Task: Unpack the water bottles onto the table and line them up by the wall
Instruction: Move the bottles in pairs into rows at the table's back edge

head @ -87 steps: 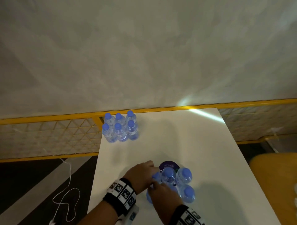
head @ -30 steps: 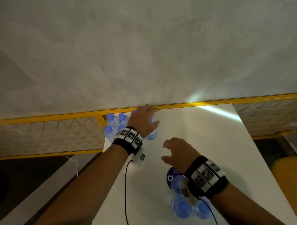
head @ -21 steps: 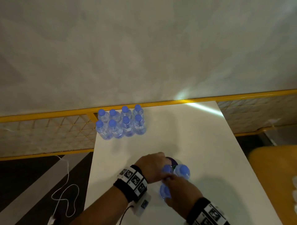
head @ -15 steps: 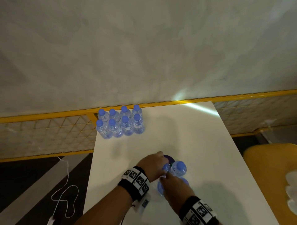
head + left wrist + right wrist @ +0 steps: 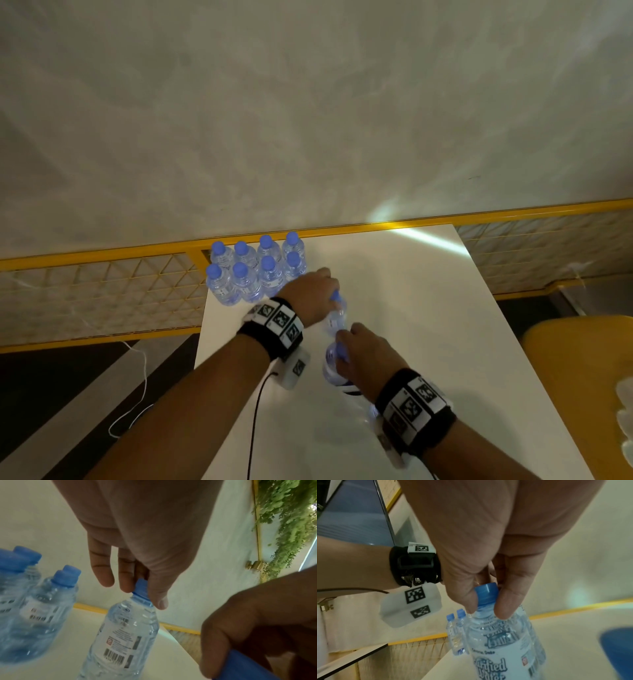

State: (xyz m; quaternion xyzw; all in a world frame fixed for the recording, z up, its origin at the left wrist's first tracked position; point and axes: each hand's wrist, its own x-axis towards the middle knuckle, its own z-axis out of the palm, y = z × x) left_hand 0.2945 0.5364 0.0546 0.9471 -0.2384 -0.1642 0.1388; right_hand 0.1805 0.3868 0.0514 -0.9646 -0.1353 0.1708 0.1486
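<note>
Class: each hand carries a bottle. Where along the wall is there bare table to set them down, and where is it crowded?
Free: bare table between the bottle block and the right edge, below the yellow rail. Crowded: the far left corner, packed with bottles.

A white rectangular surface (image 5: 428,308) runs up to a yellow rail (image 5: 376,228) at the foot of the wall. At the surface's far left corner, against that rail, eight blue-capped water bottles (image 5: 255,270) stand upright in two rows of four, touching one another. Nearer than the rail, toward the surface's middle, a bit of crumpled clear wrap (image 5: 361,407) lies flat.
</note>
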